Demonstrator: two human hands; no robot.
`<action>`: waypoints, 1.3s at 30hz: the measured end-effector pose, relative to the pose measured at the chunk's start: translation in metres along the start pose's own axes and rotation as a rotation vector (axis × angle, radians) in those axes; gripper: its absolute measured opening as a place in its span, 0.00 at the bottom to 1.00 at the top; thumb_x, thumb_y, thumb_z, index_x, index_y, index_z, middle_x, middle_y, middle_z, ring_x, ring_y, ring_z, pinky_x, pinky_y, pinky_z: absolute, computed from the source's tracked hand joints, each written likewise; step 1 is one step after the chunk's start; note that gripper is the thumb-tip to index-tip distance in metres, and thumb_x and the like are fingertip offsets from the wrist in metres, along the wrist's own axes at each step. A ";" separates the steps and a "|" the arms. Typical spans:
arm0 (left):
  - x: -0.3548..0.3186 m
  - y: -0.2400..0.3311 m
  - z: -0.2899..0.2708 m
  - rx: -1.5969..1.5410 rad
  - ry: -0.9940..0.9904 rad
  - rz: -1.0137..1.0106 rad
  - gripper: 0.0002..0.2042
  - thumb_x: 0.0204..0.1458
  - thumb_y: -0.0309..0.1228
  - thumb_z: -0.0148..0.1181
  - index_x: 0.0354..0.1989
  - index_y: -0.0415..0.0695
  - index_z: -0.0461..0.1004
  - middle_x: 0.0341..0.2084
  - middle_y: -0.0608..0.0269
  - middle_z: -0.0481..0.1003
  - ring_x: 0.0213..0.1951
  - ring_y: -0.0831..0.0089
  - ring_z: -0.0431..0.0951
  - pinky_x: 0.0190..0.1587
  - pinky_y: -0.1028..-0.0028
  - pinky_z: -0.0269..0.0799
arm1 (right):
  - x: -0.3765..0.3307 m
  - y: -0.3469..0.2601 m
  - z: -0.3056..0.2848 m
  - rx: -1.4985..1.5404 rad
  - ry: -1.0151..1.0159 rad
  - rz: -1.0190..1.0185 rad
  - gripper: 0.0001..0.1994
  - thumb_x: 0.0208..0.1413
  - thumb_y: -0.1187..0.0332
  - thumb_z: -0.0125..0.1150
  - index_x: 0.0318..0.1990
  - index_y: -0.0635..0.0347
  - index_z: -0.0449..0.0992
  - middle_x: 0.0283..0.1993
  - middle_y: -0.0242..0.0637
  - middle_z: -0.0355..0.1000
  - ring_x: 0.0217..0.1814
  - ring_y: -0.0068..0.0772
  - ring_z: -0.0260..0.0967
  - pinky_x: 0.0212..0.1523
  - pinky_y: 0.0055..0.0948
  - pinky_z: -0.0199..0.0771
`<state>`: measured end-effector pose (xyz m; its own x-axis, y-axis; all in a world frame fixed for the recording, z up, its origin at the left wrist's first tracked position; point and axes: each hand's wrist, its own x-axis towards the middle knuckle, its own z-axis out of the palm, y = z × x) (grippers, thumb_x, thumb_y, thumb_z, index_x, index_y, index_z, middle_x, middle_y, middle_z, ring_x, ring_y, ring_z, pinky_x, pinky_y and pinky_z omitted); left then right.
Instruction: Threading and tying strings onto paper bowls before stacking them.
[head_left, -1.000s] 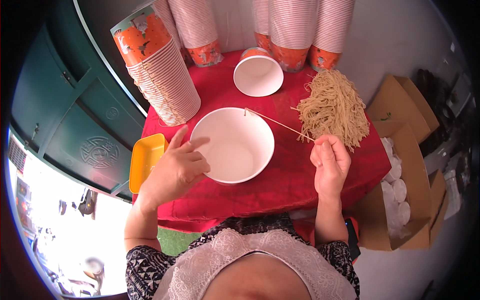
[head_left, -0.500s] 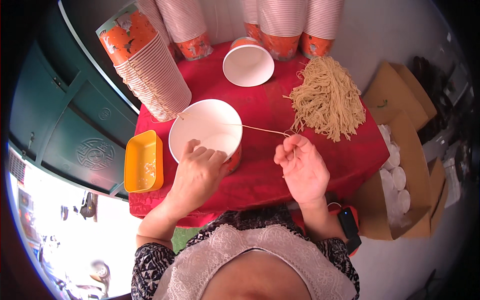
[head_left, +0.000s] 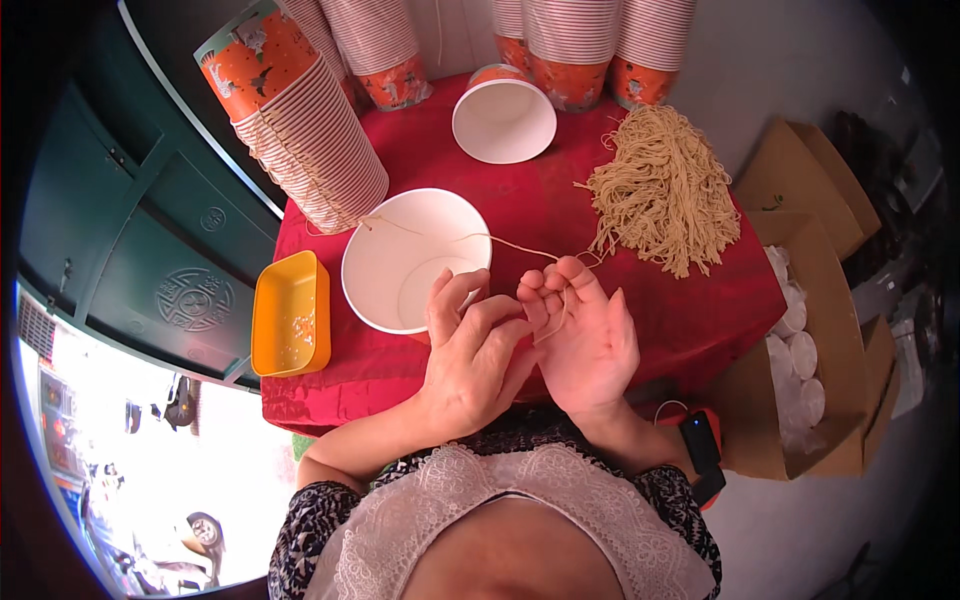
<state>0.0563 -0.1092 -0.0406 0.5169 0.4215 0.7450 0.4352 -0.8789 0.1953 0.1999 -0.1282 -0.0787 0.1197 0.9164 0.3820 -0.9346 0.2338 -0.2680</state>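
Note:
A thin beige cord (head_left: 515,245) runs from the left rim of a white-lined paper bucket (head_left: 385,265), across its open mouth, to my right hand (head_left: 590,350). That hand is palm up, with its fingers curled around the cord and its thumb raised. A short length of the same cord crosses the fingers down to the bent fingertips of my left hand (head_left: 470,360), which appear pinched on its end. The left thumb is largely hidden. Both hands meet just right of the bucket, near the table's front edge.
A tall leaning stack of orange-patterned buckets (head_left: 310,150) stands at the left, cords along its side. Below it sits a yellow tray (head_left: 262,325) with white bits. Another bucket (head_left: 505,120) lies on its side; a cord pile (head_left: 665,195) is at right, beside a cardboard box (head_left: 835,380).
My left hand has moved right from the bucket's near rim to meet my right hand, which has shifted slightly left. The cord now bends across the right fingers and hangs slacker.

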 end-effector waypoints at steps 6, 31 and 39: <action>0.001 -0.005 -0.005 -0.029 0.012 0.024 0.13 0.36 0.22 0.70 0.33 0.42 0.76 0.40 0.60 0.73 0.56 0.46 0.66 0.60 0.41 0.60 | -0.005 0.001 -0.005 -0.247 0.028 0.037 0.24 0.70 0.53 0.44 0.61 0.65 0.64 0.54 0.39 0.67 0.59 0.35 0.66 0.61 0.33 0.65; 0.018 -0.048 -0.064 -0.003 -0.004 -0.213 0.05 0.45 0.18 0.62 0.28 0.40 0.73 0.37 0.59 0.75 0.56 0.51 0.69 0.57 0.56 0.65 | 0.001 0.007 0.001 -1.527 -0.153 -0.371 0.08 0.46 0.85 0.64 0.28 0.63 0.73 0.24 0.37 0.68 0.22 0.33 0.66 0.22 0.30 0.63; 0.017 -0.055 -0.068 -0.012 -0.066 -0.240 0.05 0.45 0.18 0.63 0.29 0.39 0.74 0.35 0.59 0.75 0.55 0.52 0.70 0.56 0.57 0.67 | 0.012 0.012 0.000 -1.528 -0.163 -0.319 0.08 0.45 0.85 0.64 0.27 0.63 0.72 0.22 0.38 0.67 0.22 0.36 0.66 0.22 0.32 0.64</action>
<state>-0.0088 -0.0693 0.0047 0.4468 0.6317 0.6335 0.5429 -0.7543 0.3692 0.1899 -0.1143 -0.0768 0.1083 0.7468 0.6562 0.3441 0.5911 -0.7295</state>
